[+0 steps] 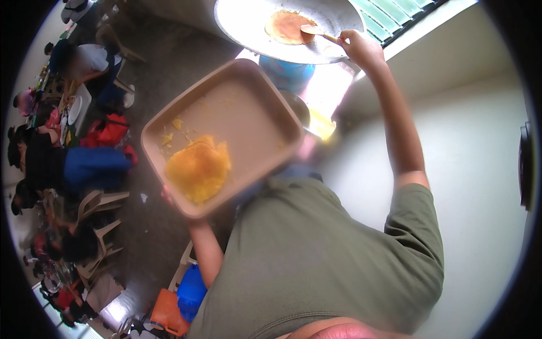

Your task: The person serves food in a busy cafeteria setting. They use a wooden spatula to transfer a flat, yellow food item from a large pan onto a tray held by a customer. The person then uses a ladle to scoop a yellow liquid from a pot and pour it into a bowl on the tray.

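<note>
My right hand [355, 48] is closed around the handle of a wooden spatula [313, 30]. The spatula's blade rests on the right part of a round browned pancake [289, 26], which lies in a large, wide metal pan [250, 31] at the top. Lower and to the left, my left hand [167, 195] grips the near left edge of a rectangular pinkish-beige plastic tray [262, 106]; most of its fingers are hidden by the tray. Yellow-orange cooked pieces [201, 167] lie heaped in the tray's lower left corner, with crumbs beside them.
A blue round object [288, 72] stands beneath the pan. Louvered window panes [398, 17] and a pale wall [470, 169] are at the right. On the left are several seated people and plastic chairs [103, 199]. An orange container [169, 311] and a blue one [191, 288] sit low beside me.
</note>
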Demonstrator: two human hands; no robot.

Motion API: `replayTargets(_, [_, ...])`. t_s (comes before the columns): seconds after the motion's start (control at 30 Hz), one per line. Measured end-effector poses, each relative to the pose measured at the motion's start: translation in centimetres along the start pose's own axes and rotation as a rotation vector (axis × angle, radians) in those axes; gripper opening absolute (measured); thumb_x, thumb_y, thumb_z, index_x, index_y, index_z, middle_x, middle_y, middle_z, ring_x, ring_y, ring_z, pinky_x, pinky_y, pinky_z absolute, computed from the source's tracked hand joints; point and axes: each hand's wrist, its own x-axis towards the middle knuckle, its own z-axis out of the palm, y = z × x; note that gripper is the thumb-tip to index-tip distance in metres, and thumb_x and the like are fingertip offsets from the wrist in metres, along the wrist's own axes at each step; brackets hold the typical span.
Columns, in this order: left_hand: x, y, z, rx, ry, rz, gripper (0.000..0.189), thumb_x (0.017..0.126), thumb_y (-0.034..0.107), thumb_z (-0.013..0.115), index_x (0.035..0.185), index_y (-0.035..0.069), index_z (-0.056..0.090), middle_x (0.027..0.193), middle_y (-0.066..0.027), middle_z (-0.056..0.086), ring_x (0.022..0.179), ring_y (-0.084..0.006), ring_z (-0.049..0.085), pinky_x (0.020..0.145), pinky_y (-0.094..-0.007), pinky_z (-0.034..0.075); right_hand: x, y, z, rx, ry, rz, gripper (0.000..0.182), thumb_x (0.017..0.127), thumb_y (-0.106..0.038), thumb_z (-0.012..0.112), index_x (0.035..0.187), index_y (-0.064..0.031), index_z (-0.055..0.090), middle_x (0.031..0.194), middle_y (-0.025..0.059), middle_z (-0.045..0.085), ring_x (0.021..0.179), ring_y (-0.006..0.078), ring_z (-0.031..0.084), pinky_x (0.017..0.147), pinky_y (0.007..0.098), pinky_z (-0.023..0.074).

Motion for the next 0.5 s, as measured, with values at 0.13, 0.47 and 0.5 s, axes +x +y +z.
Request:
replayTargets(0.13, [-0.1, -0.9, -2.2, 0.271, 0.125, 0.100, 0.074, 0.107, 0.061, 0.040, 0.160, 0.011, 0.034, 0.163, -0.0143, 0.038, 0.147, -0.0327, 0.045, 0.119, -0.0512, 0.044, -2.7, -1.5, -2.7, -0.104, 0.116, -0.008, 0.026, 0.103, -0.039, 0.060, 0.113, -0.0233, 0.079, 0.095, 0.0056, 0.078, 0.092, 0.0263, 0.075, 0.079, 0.0402, 0.0567])
replayTargets(0.47, [0.4, 1.2, -2.0, 0.095, -0.027, -0.037, 0.071, 0.109, 0.058, 0.035, 0.160, 0.008, 0.035, 0.164, -0.0153, 0.038, 0.148, -0.0326, 0.045, 0.120, -0.0515, 0.044, -3.1, -2.7, -2.3, -0.158, 0.080, -0.105, 0.023, 0.100, -0.032, 0.061, 0.102, -0.0194, 0.081, 0.088, 0.0089, 0.078, 0.083, 0.0280, 0.076, 0.069, 0.0410, 0.0556])
replayTargets(0.5, [0.4, 1.6, -1.3, 0.085, -0.049, -0.041, 0.071, 0.109, 0.058, 0.035, 0.159, 0.008, 0.035, 0.163, -0.0155, 0.039, 0.147, -0.0328, 0.046, 0.120, -0.0518, 0.044, -2.9, -2.6, -2.0, -0.161, 0.067, -0.102, 0.022, 0.100, -0.033, 0.062, 0.105, -0.0213, 0.081, 0.091, 0.0071, 0.078, 0.087, 0.0267, 0.075, 0.072, 0.0402, 0.0561])
